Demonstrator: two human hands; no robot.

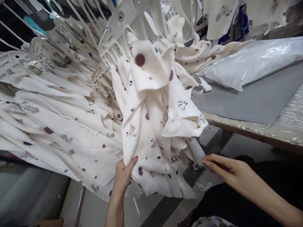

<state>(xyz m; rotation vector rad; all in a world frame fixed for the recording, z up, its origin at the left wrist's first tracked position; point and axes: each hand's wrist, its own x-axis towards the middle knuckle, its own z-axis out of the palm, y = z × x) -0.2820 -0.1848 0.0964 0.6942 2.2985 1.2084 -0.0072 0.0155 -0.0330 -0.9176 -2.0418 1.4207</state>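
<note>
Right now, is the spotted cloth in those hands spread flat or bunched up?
Bunched up: the spotted cloth hangs from a white hanger in crumpled folds, the left hand gripping its lower edge.

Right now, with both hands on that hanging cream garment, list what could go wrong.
1. The left hand pinches only the hem of the cream garment; a tug might pull it off its white hanger.
2. The right hand grips a loose strip at the edge, which could tear or slip free.
3. Neighbouring garments hang close and may get dragged along.
</note>
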